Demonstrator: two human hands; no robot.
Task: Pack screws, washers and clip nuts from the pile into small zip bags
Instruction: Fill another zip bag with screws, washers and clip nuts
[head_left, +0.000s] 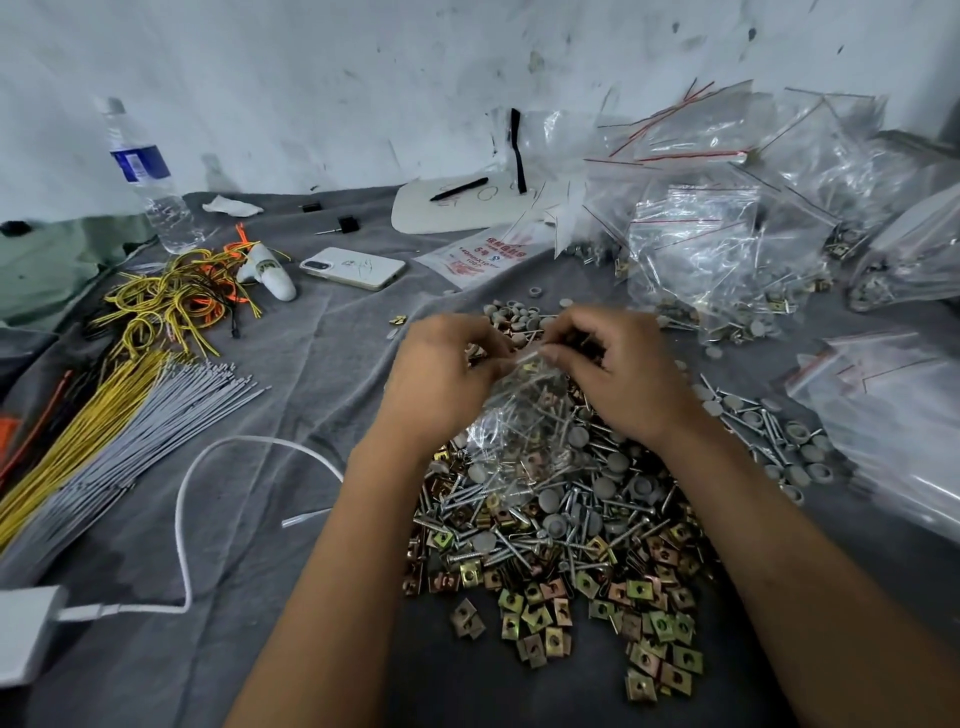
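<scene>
Head view: I have both hands over the far side of the pile (550, 525), which lies on the grey cloth (291, 395) just right of its middle. My left hand (441, 374) and right hand (618, 364) each pinch the top edge of a small bag (524, 410), fingers curled on the zip strip; the bag hangs down between them, already holding screws and clip nuts. I judge the step to be sealing it. To do that well, I would keep the lips lined up, press from one end along to the other, and keep any screw tip clear of the strip. I cannot see whether the zip is partly shut; my fingertips cover it. The count inside is unreadable through the creased plastic. Filled bags (727, 249) heap toward the far right corner; the flat empty bags (893, 415) run off the right edge.
</scene>
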